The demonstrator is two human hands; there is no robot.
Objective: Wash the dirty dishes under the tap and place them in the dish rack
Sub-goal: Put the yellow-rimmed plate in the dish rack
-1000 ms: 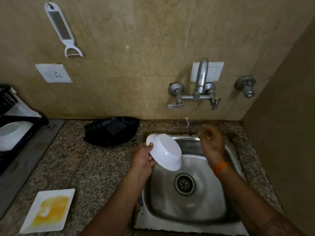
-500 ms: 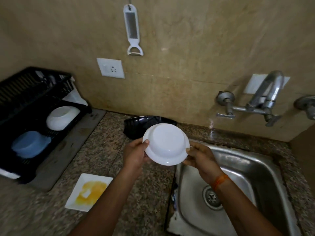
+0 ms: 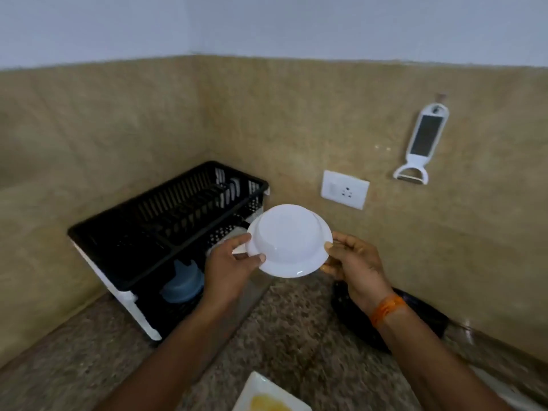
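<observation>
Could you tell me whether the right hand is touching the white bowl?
Touching: in the head view the right hand pinches the rim of the white bowl with its thumb on top.

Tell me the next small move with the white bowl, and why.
Probably carry the bowl down and left into the rack. Both hands, left and right, hold it upside down by its rim, just right of the rack, whose lower level already holds a blue bowl. A stained plate waits on the counter.
</observation>
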